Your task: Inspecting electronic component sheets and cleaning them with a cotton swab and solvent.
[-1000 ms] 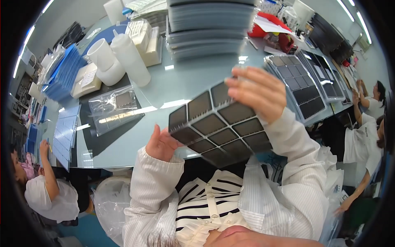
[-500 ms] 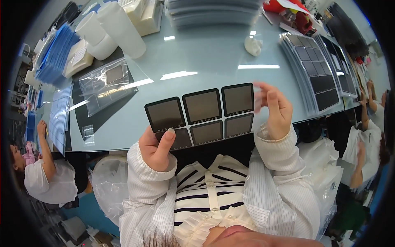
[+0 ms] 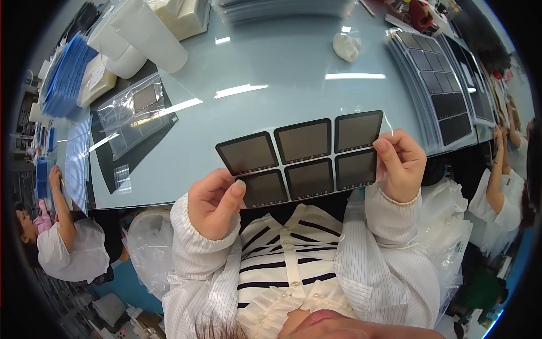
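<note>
I hold a clear sheet (image 3: 305, 157) carrying several dark square panels in two rows, flat and facing me, just above the near edge of the pale blue table (image 3: 282, 68). My left hand (image 3: 214, 202) pinches its lower left corner, thumb on top. At the sheet's right edge, my right hand (image 3: 400, 163) grips it with curled fingers. Both sleeves are white with thin stripes.
A stack of similar panel sheets (image 3: 432, 79) lies at the right of the table. A clear bag with a dark square (image 3: 135, 113) rests on a black mat at left, near white rolls (image 3: 148, 35) and blue sheet stacks (image 3: 65, 76). People sit at left (image 3: 62, 243) and right (image 3: 505, 186).
The sheet has swung from tilted and raised to level and face-on, closer to my chest. My right hand slid from its top to its right edge.
</note>
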Demonstrator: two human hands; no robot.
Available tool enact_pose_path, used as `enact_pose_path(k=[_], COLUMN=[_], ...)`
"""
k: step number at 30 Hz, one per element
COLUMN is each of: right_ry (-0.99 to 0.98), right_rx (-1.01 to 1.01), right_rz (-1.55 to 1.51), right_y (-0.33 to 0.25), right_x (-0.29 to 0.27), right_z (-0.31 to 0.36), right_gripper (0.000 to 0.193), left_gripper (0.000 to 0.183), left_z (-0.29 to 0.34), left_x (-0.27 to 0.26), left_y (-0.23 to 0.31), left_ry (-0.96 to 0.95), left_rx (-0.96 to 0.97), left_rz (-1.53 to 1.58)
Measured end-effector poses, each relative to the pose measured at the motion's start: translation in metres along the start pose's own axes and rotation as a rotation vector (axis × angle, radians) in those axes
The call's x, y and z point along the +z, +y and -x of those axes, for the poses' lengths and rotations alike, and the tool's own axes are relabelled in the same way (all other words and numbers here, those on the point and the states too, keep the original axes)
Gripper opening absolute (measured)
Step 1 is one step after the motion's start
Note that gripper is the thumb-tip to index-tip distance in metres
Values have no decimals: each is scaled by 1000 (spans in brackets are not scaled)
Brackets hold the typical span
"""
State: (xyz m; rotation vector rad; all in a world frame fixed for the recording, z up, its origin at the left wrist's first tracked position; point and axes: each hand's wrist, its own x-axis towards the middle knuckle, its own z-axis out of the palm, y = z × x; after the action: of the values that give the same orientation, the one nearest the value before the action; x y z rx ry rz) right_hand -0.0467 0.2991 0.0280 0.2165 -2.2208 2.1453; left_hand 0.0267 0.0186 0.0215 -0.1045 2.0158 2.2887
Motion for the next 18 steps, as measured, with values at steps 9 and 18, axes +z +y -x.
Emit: enact_pose_path(k=[9, 18], right_ry=[-28, -14], right_rx=[7, -1], right_rz=[6, 19], right_y=[2, 3], right_x=[1, 3], right_z=[2, 1], right_gripper=[16, 17], left_gripper=[12, 15], left_z=[9, 11], left_x=[1, 2], left_y=[8, 15], left_ry=[137, 162], left_rx=[75, 149], left_rz=[-152, -155])
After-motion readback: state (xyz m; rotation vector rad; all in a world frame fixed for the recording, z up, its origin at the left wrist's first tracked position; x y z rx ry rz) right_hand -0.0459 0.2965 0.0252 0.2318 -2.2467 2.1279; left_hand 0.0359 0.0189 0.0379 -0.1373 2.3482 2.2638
